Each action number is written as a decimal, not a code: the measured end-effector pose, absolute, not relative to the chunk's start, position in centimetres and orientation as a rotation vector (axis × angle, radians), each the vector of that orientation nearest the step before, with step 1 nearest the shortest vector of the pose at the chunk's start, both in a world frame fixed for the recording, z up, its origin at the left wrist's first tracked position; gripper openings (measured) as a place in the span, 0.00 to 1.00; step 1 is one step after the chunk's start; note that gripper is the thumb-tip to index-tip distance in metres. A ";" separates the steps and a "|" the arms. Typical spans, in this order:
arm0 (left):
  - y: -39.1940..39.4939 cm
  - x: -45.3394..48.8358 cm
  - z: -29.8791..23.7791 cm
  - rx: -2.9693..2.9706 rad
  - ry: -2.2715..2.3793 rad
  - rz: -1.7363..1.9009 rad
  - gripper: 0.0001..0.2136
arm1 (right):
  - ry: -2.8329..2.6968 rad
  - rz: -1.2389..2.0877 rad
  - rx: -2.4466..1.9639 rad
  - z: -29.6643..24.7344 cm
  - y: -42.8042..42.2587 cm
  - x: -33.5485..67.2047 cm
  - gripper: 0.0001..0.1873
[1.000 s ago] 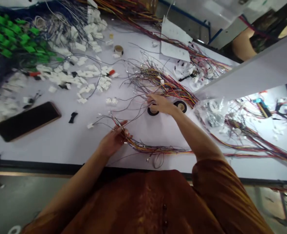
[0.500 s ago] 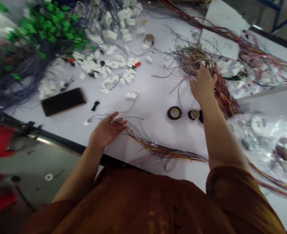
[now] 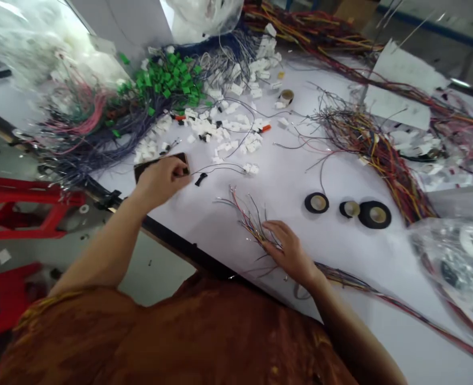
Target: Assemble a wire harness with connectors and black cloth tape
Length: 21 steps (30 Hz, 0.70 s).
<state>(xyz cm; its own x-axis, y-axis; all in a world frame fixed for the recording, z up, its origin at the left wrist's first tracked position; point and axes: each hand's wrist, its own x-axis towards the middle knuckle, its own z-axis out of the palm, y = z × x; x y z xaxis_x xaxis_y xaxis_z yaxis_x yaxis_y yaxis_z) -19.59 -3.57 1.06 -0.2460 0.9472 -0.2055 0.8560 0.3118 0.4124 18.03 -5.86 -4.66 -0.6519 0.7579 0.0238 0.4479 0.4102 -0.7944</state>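
Observation:
Over the dark phone [image 3: 183, 159], my left hand [image 3: 160, 183] is closed, its fingers pinched. A thin dark wire [image 3: 216, 164] runs from its fingertips to a white connector [image 3: 251, 169] on the table; the wire's near end is hidden in the fingers. A small black clip-like piece [image 3: 200, 179] lies just right of this hand. My right hand [image 3: 288, 250] curls loosely round a bundle of multicoloured wires [image 3: 250, 227] near its ends. Bare tips fan out leftward from the fingers, and the rest of the bundle [image 3: 352, 282] trails right beneath the wrist.
Black tape rolls [image 3: 317, 202] lie right of centre. A thick wire bundle [image 3: 384, 152] stretches behind them. White connectors [image 3: 204, 125] and green connectors [image 3: 172, 77] are heaped at the back. A clear plastic bag [image 3: 457, 262] sits at right; red stools [image 3: 23, 208] stand below the table edge.
My right hand has left the thick wire bundle and come down to the nearer bundle. The left hand has let go of that bundle and moved left to the phone. The view has shifted leftward.

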 end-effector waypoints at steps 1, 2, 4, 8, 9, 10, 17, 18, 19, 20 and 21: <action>-3.9 -19.2 0.7 1.697 2.245 0.008 0.17 | -2.260 1.088 -1.039 -4.5 -6.1 18.3 0.17; -4.2 -18.7 0.3 1.748 2.276 -0.223 0.16 | -2.232 1.067 -1.053 -4.4 -6.5 18.6 0.16; -4.6 -17.9 -0.9 1.783 2.274 -0.458 0.15 | -2.196 1.028 -1.090 -4.1 -7.3 19.3 0.15; -4.5 -17.8 -2.1 1.803 2.312 -0.430 0.16 | -2.146 0.922 -1.209 -3.6 -9.1 22.1 0.13; -4.2 -18.0 -2.1 1.791 2.327 -0.405 0.16 | -2.119 0.888 -1.267 -3.4 -9.6 23.0 0.12; -3.9 -18.2 -2.1 1.773 2.342 -0.391 0.18 | -2.085 0.853 -1.332 -3.3 -10.0 24.1 0.11; -1.0 -16.1 -1.6 1.797 2.298 -0.562 0.15 | -1.847 0.641 -1.595 -3.3 -14.1 30.4 0.07; -0.6 -15.8 -1.0 1.823 2.266 -0.609 0.15 | -1.827 0.611 -1.624 -3.2 -14.8 31.1 0.07; -0.2 -15.7 -0.1 1.852 2.247 -0.641 0.16 | -1.801 0.572 -1.658 -3.0 -15.3 31.8 0.07; 0.3 -16.1 1.0 1.878 2.247 -0.647 0.17 | -1.772 0.529 -1.695 -2.8 -15.8 32.4 0.07; 1.0 -16.9 2.2 1.943 2.215 -0.613 0.18 | -1.743 0.482 -1.727 -2.6 -16.2 33.0 0.06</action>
